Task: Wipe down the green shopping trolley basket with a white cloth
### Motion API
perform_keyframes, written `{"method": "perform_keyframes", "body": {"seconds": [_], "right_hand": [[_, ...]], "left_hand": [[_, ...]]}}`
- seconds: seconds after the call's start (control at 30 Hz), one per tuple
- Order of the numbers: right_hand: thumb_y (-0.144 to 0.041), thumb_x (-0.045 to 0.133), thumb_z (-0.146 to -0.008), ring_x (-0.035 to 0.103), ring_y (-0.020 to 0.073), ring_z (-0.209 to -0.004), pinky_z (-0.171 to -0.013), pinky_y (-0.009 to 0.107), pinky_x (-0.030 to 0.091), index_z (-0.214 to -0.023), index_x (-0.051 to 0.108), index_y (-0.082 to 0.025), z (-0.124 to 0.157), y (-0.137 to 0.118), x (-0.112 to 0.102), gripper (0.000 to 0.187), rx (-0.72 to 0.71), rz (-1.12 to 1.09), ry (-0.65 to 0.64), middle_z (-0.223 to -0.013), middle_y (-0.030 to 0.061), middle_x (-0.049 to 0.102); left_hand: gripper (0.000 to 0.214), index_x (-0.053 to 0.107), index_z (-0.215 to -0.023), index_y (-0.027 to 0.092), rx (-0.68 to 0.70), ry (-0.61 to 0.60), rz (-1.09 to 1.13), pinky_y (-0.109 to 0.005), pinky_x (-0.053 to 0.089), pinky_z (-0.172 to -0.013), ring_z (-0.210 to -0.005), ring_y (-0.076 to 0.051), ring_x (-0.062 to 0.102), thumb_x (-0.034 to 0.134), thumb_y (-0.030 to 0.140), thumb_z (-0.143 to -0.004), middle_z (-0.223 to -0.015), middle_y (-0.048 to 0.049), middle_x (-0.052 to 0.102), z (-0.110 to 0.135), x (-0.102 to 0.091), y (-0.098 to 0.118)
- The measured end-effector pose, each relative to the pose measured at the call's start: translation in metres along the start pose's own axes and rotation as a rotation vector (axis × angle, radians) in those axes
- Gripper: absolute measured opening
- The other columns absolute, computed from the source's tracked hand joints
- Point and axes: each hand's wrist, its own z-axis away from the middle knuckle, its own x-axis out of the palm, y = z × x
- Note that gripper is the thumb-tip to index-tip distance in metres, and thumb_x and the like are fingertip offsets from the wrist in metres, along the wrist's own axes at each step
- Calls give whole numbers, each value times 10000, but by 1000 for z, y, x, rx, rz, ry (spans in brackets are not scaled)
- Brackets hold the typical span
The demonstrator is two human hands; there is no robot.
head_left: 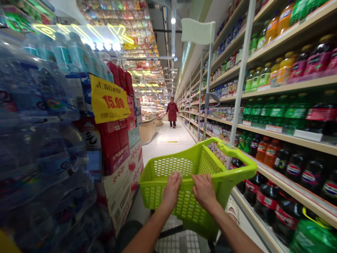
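A lime-green plastic shopping cart (184,200) stands before me, turned sideways, its handle (247,165) off to the right. Both of my hands grip the near rim of its basket. My left hand (171,188) is wrapped over the rim, with the fingers dipping inside. A short way to the right, my right hand (204,189) curls over the same rim. As far as the basket's inside shows, I see only its green perforated walls; the bottom is mostly hidden.
Shelves of soft drink bottles (284,110) line the right side. Stacked drink cartons (118,175) and shrink-wrapped water bottles (42,147) rise close on the left, with a yellow price sign (110,100). Down the tiled aisle (173,140) a person (172,111) in dark red faces me.
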Motion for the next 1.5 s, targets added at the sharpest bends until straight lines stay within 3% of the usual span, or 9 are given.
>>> {"method": "perform_keyframes", "body": {"seconds": [0.1, 0.27, 0.5, 0.6, 0.77, 1.0, 1.23, 1.3, 1.5], "right_hand": [[-179, 469, -742, 469, 204, -976, -989, 373, 144, -1124, 538, -184, 1, 3, -1, 388, -4, -6, -4, -1004, 48, 611], [-184, 475, -741, 471, 206, -979, -995, 377, 140, -1113, 545, -180, 2, 0, 0, 379, 21, -4, 5, -1005, 52, 611], [-183, 475, -736, 476, 208, -976, -994, 378, 140, -1124, 537, -186, 1, -1, 1, 393, 7, 25, 3, -1009, 55, 611], [-181, 474, -732, 470, 210, -983, -997, 375, 133, -1130, 533, -180, 1, 2, 1, 402, -4, 11, 4, -1020, 57, 608], [-181, 478, -732, 466, 217, -990, -1002, 389, 126, -1123, 540, -175, 1, -1, 2, 395, 6, -5, 9, -1024, 65, 608], [-159, 473, -726, 465, 216, -1003, -1005, 382, 129, -1129, 539, -172, 0, 0, 1, 409, -3, -39, 4, -1035, 63, 610], [-169, 491, -718, 463, 218, -1012, -1008, 385, 131, -1120, 544, -170, 3, 3, 2, 406, 4, -44, 13, -1028, 59, 613], [-175, 495, -718, 467, 219, -1006, -1005, 391, 137, -1110, 550, -171, 3, 2, 4, 396, 16, -40, 16, -1024, 61, 614], [-171, 496, -718, 466, 216, -1012, -1010, 387, 144, -1126, 539, -168, 2, 6, 4, 411, -6, -30, 19, -1033, 61, 611]], "left_hand": [[519, 529, -1135, 227, -19, -7, -20, -424, 302, -1032, -1251, -172, 317, 330, -13, -720, -1296, -20, 463, 8, -16, -20], [356, 594, -1017, 179, -331, 235, -170, -441, 349, -989, -1157, -211, 436, 345, 86, -781, -1158, -55, 567, 29, -58, -85], [514, 549, -1111, 211, -28, 20, -28, -406, 320, -1024, -1211, -167, 373, 333, -24, -708, -1255, -30, 505, 3, -6, -11], [530, 536, -1130, 206, -39, -8, -29, -405, 303, -1034, -1234, -167, 342, 320, -27, -706, -1284, -32, 476, 7, -18, -24], [392, 583, -1048, 172, -301, 160, -143, -432, 322, -1013, -1177, -198, 412, 337, 51, -767, -1199, -59, 540, 20, -52, -70], [539, 536, -1132, 222, -9, -49, -13, -389, 304, -1036, -1237, -160, 335, 335, -33, -701, -1287, -11, 475, 2, -12, -9], [417, 602, -1018, 156, -341, 161, -164, -456, 334, -998, -1143, -212, 452, 339, 26, -721, -1159, -67, 572, 29, -68, -89], [433, 613, -998, 145, -320, 145, -148, -436, 347, -995, -1130, -207, 461, 338, 3, -694, -1152, -78, 574, 24, -61, -79], [534, 528, -1141, 230, 38, -101, 31, -405, 307, -1032, -1223, -158, 352, 339, -15, -706, -1279, -18, 481, -1, -13, 0]]}}
